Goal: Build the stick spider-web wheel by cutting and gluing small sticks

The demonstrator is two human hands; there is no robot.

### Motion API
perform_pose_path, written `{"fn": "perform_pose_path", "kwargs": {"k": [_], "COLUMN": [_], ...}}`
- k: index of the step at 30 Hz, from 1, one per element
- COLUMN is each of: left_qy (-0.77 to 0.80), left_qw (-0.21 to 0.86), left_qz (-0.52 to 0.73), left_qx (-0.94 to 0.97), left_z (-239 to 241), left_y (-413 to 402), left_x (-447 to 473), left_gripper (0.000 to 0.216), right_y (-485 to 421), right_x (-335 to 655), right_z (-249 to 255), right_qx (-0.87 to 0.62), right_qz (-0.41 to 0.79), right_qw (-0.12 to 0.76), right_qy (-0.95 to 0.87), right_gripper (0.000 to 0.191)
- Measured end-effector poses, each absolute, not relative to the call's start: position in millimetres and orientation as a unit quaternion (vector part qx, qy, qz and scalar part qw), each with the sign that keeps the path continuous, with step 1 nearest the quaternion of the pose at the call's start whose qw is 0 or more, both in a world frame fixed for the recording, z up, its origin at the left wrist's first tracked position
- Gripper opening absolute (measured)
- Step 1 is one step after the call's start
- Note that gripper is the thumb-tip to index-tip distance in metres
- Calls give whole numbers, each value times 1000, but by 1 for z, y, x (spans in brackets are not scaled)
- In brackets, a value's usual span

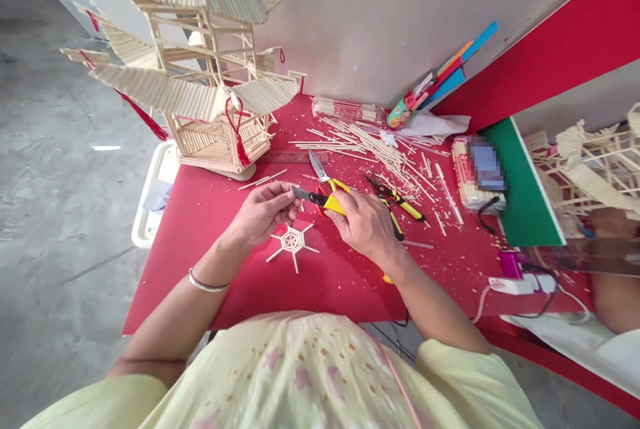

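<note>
My right hand point(367, 222) is wrapped round a yellow and black utility knife point(320, 199), its blade pointing left. At the tip of that blade, my left hand point(265, 212) is closed in a pinch; what sits between its fingers is too small to make out. Just below on the red table lies a six-armed star of thin wooden sticks point(293, 240), with a hexagonal web at its middle. Beyond the knife rest yellow-handled scissors point(323, 169), partly hidden by my right hand. Pliers with black and yellow handles point(395, 199) lie to the right.
A tiered pavilion of wooden sticks point(215, 102) with red tassels stands at the back left. Loose sticks point(360, 145) and scraps spread over the red table point(210, 302). A green can of pens point(400, 112), a pack of sticks point(473, 182) and a green board point(535, 195) stand right.
</note>
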State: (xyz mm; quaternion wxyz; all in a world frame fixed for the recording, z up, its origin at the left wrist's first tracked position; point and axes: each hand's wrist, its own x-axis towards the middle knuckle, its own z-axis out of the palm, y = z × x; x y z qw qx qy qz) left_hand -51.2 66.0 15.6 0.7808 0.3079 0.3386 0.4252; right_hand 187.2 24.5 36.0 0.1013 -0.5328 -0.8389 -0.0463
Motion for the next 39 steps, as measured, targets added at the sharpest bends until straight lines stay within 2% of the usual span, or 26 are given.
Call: {"fn": "perform_pose_path", "kwargs": {"k": [11,18,23,25,27,30,37,39], "left_qy": [360,391,377,372,376,400,388,388], "left_qw": [765,728,745,766,781,773,764,761], "left_qz": [428,444,442,418,386,400,416,410], "left_qx": [319,347,327,317,316,289,305,319], "left_z": [15,17,22,25,25,19,10,13], "left_y": [66,64,63,60,56,53,54,50], "left_x": [-50,-46,-44,-47,-50,-55,-54,-54], "left_gripper": [32,38,40,39,37,38,40,41], "right_y": [24,23,34,46,59,72,82,83], "right_x": [188,185,188,205,231,274,300,295], "right_z": [31,28,27,32,41,51,14,11], "right_qx": [-532,-538,-540,-584,-690,-786,-778,-785], "right_qz": [-57,-71,-96,-100,-120,-160,-30,-33], "right_qw": [104,78,53,29,18,52,-54,-44], "right_qy": [-838,-837,-835,-805,-714,-595,-625,-617], "right_gripper": [49,47,51,56,64,66,55,50]}}
